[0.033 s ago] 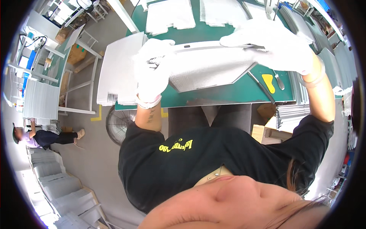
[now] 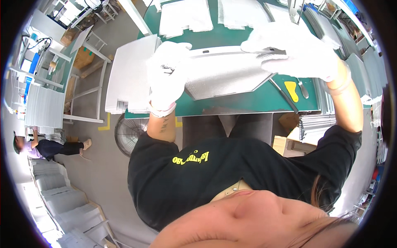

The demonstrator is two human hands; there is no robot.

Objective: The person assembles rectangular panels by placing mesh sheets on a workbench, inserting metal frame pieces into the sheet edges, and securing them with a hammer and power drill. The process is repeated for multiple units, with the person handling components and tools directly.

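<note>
A silver-grey panel point(image 2: 225, 76) with a pale rim and small dark slots is raised and tilted above the green table point(image 2: 252, 105). My left hand point(image 2: 167, 72), in a white glove, is closed on its left end. Gripping the right end is my right hand point(image 2: 291, 47), also gloved, with thumb and fingers on either side of the rim. Glare washes out much of both gloves. Right of the panel's lower corner lie a dark rod-like tool point(image 2: 284, 96), a yellow scraper point(image 2: 291, 90) and a putty knife point(image 2: 304, 88).
Pale mesh sheets point(image 2: 130, 70) are stacked at the table's left edge. More sheets point(image 2: 186, 16) lie at the far side. Stacked panels point(image 2: 322, 25) stand along the right. A floor fan point(image 2: 130, 134) is below the table's left corner. Another person point(image 2: 51, 147) works far left.
The fingers of my right hand have shifted slightly left over the panel's right end. The panel itself has barely moved, and my left hand keeps its grip.
</note>
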